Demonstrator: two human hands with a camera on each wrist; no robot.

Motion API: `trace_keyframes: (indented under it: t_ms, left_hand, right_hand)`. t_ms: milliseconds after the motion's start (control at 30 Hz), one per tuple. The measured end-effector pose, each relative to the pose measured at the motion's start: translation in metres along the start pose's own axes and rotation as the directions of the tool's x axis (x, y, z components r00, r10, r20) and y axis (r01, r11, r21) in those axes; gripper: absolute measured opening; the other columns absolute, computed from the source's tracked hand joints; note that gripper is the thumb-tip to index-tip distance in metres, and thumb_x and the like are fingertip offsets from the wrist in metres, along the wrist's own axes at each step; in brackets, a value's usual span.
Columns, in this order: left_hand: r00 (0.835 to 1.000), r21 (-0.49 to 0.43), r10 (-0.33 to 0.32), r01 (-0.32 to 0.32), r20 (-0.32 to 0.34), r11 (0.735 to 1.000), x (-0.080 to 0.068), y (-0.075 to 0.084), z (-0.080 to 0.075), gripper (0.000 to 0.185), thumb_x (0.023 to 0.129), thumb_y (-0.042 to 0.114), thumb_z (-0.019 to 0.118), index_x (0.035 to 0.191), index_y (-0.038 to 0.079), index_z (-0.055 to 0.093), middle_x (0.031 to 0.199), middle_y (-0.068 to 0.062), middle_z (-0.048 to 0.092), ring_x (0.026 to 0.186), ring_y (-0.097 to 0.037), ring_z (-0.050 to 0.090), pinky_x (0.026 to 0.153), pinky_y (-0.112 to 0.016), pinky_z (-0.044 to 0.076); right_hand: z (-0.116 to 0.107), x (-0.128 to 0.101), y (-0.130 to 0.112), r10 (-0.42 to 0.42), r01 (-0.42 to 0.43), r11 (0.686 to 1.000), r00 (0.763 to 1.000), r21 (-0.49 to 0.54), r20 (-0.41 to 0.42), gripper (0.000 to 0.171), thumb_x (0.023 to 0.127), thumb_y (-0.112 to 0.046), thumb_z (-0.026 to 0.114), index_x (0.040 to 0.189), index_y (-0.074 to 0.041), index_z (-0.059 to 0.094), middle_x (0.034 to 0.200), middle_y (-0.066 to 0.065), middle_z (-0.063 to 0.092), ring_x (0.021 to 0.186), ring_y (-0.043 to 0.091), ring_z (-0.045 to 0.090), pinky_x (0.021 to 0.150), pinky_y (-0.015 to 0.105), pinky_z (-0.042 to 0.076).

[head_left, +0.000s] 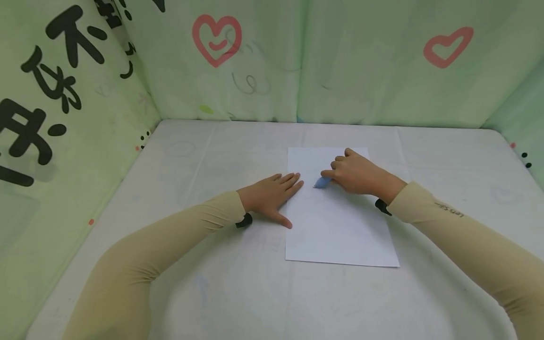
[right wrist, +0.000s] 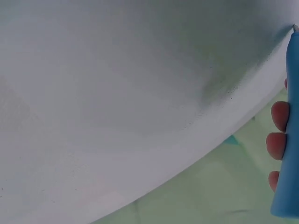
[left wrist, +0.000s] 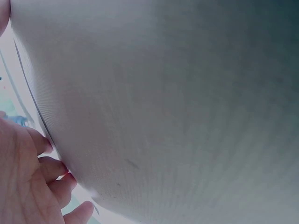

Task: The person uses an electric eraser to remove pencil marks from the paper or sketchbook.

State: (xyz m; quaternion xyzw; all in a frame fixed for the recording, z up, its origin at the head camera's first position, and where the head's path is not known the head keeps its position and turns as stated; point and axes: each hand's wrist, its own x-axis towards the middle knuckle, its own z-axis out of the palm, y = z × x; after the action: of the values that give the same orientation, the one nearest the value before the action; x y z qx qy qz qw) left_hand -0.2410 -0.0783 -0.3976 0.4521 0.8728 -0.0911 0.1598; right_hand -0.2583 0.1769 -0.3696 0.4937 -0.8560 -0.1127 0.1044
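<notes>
A sheet of white paper (head_left: 335, 226) lies on the white-covered table. My right hand (head_left: 357, 172) is above its upper part and grips a thick blue pen-like tube (head_left: 322, 182) with a narrow tip. That tip points down and left at the paper; whether it touches I cannot tell. In the right wrist view the blue tube (right wrist: 290, 130) runs along the right edge, with several fingertips (right wrist: 280, 115) curled round it. My left hand (head_left: 272, 196) lies with spread, straight fingers across the paper's left edge. Part of the left hand (left wrist: 23, 172) also shows in the left wrist view.
A white cloth (head_left: 212, 293) covers the table, with faint creases. Pale green curtains (head_left: 361, 85) with red hearts and black lettering stand behind the table and along both sides. A dark wrist strap piece (head_left: 244, 220) sits under the left cuff, another (head_left: 383, 207) under the right.
</notes>
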Motion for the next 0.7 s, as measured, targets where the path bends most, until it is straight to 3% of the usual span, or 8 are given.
trace_keyframes:
  t_ms: [700]
  left_hand:
    - [1.0, -0.001, 0.0, 0.0, -0.002, 1.0, 0.0012, -0.0009, 0.0007, 0.113, 0.077, 0.079, 0.045, 0.152, 0.008, -0.001, 0.159, -0.011, -0.003, 0.148, -0.023, 0.001, 0.12, -0.041, 0.011]
  right_hand:
    - [-0.0011, -0.0067, 0.0002, -0.006, 0.006, 1.0, 1.0, -0.016, -0.021, 0.019, 0.079, -0.015, 0.074, 0.092, -0.012, 0.062, 0.067, 0.006, 0.059, 0.062, 0.021, 0.054, 0.06, 0.034, 0.035]
